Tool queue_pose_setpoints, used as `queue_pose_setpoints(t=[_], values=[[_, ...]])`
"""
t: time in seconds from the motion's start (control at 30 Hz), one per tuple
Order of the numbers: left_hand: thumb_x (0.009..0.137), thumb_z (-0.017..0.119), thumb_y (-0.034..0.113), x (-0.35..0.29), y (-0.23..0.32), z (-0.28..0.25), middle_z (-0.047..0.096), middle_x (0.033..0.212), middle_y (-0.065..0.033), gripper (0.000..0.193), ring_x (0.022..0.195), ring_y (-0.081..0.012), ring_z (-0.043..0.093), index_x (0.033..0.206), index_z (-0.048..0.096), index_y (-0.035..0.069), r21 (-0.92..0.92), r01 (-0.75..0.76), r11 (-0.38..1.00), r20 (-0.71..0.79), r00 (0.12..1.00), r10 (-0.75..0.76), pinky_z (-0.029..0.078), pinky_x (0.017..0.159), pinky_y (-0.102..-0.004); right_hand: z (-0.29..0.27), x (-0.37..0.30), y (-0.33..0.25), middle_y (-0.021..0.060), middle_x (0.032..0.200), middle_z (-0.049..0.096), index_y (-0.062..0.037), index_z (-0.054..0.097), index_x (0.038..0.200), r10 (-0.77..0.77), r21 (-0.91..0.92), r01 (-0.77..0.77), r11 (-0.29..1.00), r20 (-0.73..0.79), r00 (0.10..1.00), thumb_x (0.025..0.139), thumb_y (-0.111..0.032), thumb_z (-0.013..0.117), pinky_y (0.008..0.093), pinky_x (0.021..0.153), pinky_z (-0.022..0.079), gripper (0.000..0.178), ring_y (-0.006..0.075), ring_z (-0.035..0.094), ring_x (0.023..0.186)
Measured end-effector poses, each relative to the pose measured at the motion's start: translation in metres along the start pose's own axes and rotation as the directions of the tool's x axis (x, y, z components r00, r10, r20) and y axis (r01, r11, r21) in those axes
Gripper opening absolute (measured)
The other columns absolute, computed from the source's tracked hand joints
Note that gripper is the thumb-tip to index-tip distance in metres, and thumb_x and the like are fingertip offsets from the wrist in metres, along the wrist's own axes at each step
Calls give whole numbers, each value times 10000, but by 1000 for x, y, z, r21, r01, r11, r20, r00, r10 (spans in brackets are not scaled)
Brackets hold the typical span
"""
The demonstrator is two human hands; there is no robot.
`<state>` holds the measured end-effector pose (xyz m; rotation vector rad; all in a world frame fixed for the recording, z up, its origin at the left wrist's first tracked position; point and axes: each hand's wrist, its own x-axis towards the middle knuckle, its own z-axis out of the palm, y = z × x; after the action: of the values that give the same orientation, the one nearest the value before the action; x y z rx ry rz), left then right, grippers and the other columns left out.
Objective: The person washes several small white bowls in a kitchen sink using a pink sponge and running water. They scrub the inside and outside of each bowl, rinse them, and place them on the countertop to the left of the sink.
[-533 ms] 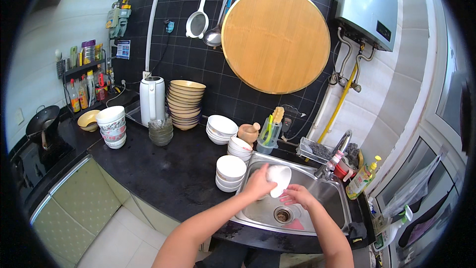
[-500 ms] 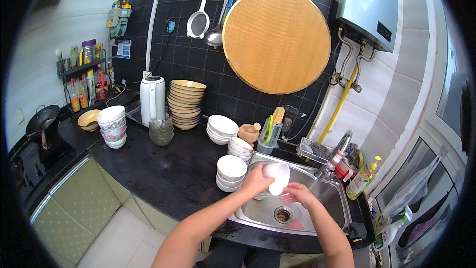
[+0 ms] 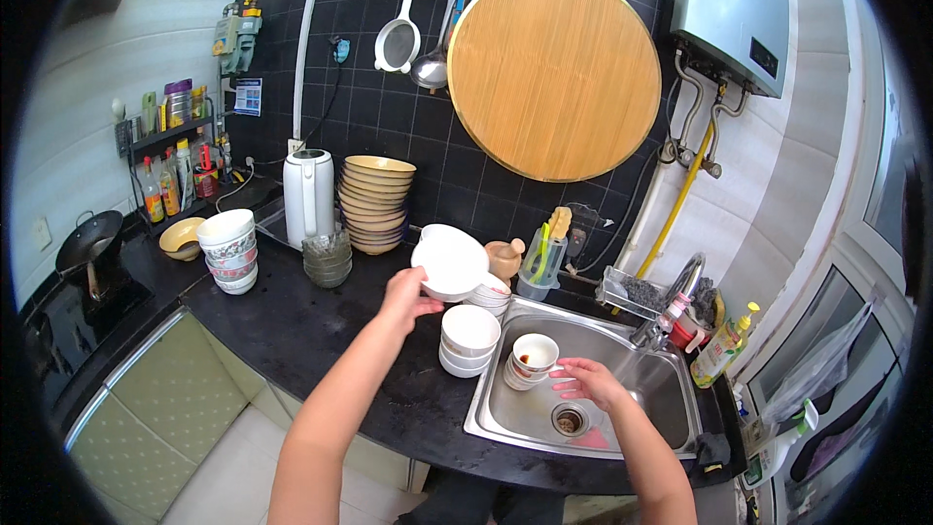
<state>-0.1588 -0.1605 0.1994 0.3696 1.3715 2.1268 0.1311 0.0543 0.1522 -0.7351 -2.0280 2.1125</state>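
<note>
A white bowl (image 3: 453, 270) is in my left hand (image 3: 405, 297), gripped at its near left rim, thumb and fingers closed on it. It is tilted in front of the white bowl stack at the back of the counter and hides most of that stack. In the sink (image 3: 505, 410) stands a stack of small bowls (image 3: 535, 353), with a dark bit of residue in the top one. Just right of that stack is my right hand (image 3: 590, 382), holding nothing, fingers stretched apart; whether the fingertips touch the rim I cannot tell.
White bowls (image 3: 470, 332) are stacked left of the sink, more (image 3: 491, 295) behind them. Farther left stand glass bowls (image 3: 328, 261), tan bowls (image 3: 372, 209), patterned bowls (image 3: 228, 251) and a white kettle (image 3: 309, 196). The faucet (image 3: 671, 306) and a soap bottle (image 3: 721, 347) stand at the right.
My left hand has carried the white bowl left and away from me, out of the sink area. The small bowl stack in the sink is now uncovered. My right hand stays over the sink.
</note>
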Motion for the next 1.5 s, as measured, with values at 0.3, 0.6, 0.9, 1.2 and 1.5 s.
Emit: queue_pose_setpoints(t=[0.3,0.6,0.9,1.2,1.5], values=[[704,499,88,20,-61,-86,458,1046,-197,419,741,-369,567,1071,428,-101,87,251,964,-233,946,-225,555,527,-382,-29,4,33,151,1074,567,-13,437,1149,54,131,-40,991,-106,993,883,-155,463,329,701,519,302,244,596,897],[722,488,51,25,-95,-90,473,1005,-229,464,712,-376,597,1123,341,-131,189,295,937,-251,937,-244,562,550,-406,-49,0,61,148,1068,571,-12,440,1144,91,176,-67,982,-132,987,885,-145,457,308,670,532,292,236,607,865],[752,610,243,27,-86,-87,432,1110,-228,512,943,-326,512,1138,428,-41,719,144,680,-414,874,253,444,799,-370,-65,28,88,131,1062,576,-12,448,1136,172,220,-134,966,-166,971,888,-150,450,310,678,524,284,220,609,864],[741,604,87,-4,-39,-20,357,1162,-157,453,781,-186,454,1150,425,15,779,-343,525,-100,758,644,423,722,-298,-54,114,99,82,769,625,10,552,881,221,-164,-303,939,-389,894,764,-460,587,281,497,492,485,167,600,583],[757,525,-18,-62,-16,79,537,910,-95,183,756,-165,526,933,563,11,484,-785,387,502,611,612,429,611,-250,-52,174,136,123,731,630,36,611,771,-283,-641,-456,618,-722,631,736,-426,589,305,491,500,463,206,601,552]])
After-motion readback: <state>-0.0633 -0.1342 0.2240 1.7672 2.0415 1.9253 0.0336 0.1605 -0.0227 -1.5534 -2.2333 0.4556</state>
